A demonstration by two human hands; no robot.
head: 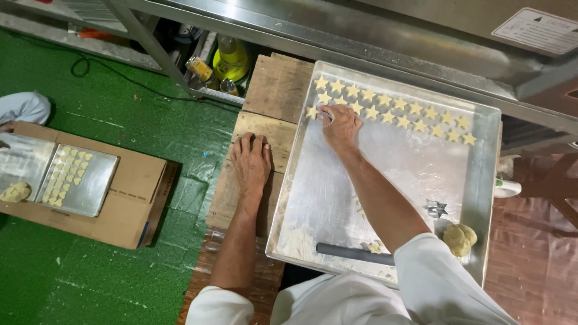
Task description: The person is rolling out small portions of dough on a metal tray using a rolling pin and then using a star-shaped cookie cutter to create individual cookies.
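Note:
My right hand (340, 125) reaches to the far left corner of a large metal tray (489, 180), fingertips closed on a star-shaped dough piece (326, 114) set down beside two rows of star-shaped dough pieces (397, 111). My left hand (251, 161) rests flat, fingers apart, on the wooden board (274, 90) just left of the tray. A metal star cutter (436, 208), a lump of dough (460, 239) and a dark rolling rod (349, 253) lie at the tray's near end.
On the green floor at left, a cardboard box (129, 198) carries a smaller tray of dough shapes (75, 177) and another dough lump (15, 192). Someone's sleeve (24, 108) shows at the far left. A yellow bottle (230, 60) stands under a steel bench (373, 30).

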